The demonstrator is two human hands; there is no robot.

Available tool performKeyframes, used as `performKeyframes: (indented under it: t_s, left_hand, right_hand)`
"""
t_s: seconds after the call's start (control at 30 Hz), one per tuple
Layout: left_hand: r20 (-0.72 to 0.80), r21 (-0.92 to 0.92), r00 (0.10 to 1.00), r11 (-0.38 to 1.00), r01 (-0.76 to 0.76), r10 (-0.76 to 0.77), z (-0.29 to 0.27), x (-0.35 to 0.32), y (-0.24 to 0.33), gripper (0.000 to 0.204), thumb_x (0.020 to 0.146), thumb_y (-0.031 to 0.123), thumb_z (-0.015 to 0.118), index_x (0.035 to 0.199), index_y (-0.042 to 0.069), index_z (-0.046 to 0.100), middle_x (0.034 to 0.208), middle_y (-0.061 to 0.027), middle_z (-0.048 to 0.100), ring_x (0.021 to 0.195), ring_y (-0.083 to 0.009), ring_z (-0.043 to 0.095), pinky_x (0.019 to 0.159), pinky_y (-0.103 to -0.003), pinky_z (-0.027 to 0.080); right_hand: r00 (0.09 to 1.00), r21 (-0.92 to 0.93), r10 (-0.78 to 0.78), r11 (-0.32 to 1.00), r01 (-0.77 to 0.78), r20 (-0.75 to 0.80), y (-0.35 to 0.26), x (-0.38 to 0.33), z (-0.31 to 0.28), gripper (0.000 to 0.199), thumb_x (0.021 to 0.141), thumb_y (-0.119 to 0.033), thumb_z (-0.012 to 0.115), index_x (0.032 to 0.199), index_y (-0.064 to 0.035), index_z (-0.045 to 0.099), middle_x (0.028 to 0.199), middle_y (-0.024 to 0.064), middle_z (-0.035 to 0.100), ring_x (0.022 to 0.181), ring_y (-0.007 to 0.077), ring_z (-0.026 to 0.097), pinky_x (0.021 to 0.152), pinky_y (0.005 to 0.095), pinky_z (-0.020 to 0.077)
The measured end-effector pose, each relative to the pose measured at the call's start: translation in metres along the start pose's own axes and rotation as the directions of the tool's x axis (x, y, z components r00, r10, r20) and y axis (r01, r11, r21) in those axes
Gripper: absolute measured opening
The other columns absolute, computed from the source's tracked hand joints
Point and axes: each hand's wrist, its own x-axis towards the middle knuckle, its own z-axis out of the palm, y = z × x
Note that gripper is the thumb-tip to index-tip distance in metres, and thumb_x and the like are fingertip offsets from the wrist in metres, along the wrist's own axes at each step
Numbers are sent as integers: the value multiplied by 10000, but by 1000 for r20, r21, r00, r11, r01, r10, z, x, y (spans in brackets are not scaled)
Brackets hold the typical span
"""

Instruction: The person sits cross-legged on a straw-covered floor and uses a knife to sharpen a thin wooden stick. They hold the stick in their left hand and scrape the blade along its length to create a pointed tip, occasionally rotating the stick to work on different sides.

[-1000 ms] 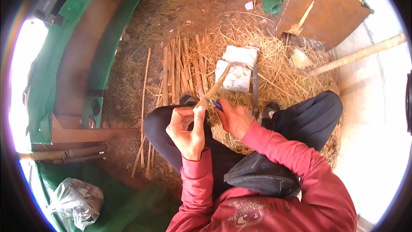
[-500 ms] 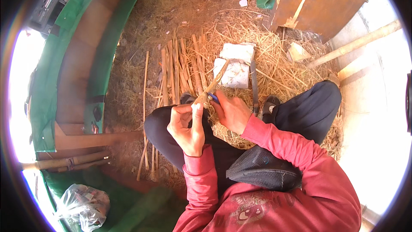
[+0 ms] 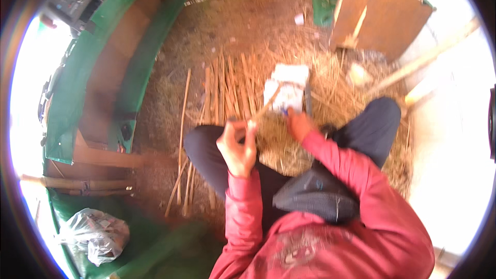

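A person in a red long-sleeved top sits on the ground amid dry, tangled straw (image 3: 330, 98), dark-trousered knees spread to either side. The left hand (image 3: 238, 144) is raised at chest height, its grip closed around the near end of a thin, pale strip of cane (image 3: 262, 109) that slants up and away toward the right. The right hand (image 3: 298, 123) is lower and farther out, its grip closed on a small blue-tipped tool (image 3: 283, 111) that meets the strip just where it crosses in front of a white block (image 3: 287, 87); the blade itself is too blurred to make out. The block, boxy and matte, lies on the straw just beyond both hands.

To the left of the block a row of split cane sticks (image 3: 227, 88), straw-coloured and straight, lies side by side on bare brown earth, and a few longer ones trail down past the left knee. A green tarpaulin (image 3: 67, 103) drapes over plank walls on the left, with a rough wooden pole (image 3: 77, 182) beneath it. A crumpled clear plastic bag (image 3: 93, 233) sits at lower left. A rust-brown flat board (image 3: 382, 15) leans at upper right.
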Motion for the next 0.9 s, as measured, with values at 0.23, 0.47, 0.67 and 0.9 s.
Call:
performKeyframes:
  t_s: [0.23, 0.47, 0.67, 0.9]
  left_hand:
    - [-113, -232, 989, 970, 70, -98, 12, -9, -13, 177, 903, 30, 738, 899, -44, 577, 832, -129, 709, 764, -137, 707, 695, -266, 579]
    - [-70, -70, 994, 995, 76, -81, 22, -7, -7, 142, 889, 42, 746, 867, -32, 627, 780, -150, 725, 707, -171, 726, 658, -287, 573]
    - [-228, 41, 972, 998, -47, 55, 22, -11, -10, 129, 888, 22, 744, 879, -27, 625, 825, -138, 722, 732, -184, 726, 674, -275, 564]
    - [-273, 94, 944, 982, -166, 185, 31, -9, -6, 112, 922, -11, 701, 948, -54, 600, 885, -122, 668, 795, -148, 670, 718, -267, 560]
  right_hand:
    - [971, 415, -208, 877, 240, -121, -84, -15, -61, 195, 1016, -196, 550, 1124, -49, 483, 653, 275, 606, 605, 458, 640, 533, 543, 481]
    - [1000, 95, 4, 995, -3, -2, -27, 2, -19, 196, 1011, -227, 551, 1137, -80, 519, 666, 280, 615, 658, 518, 616, 583, 588, 493]
    - [985, 410, -172, 897, 167, -26, -78, -18, -66, 172, 984, -166, 598, 1091, -54, 522, 657, 264, 610, 635, 486, 623, 528, 552, 465]
    - [963, 436, -243, 859, 269, -115, -90, -22, -82, 179, 956, -125, 633, 1028, -2, 525, 778, 220, 660, 675, 448, 654, 535, 517, 479]
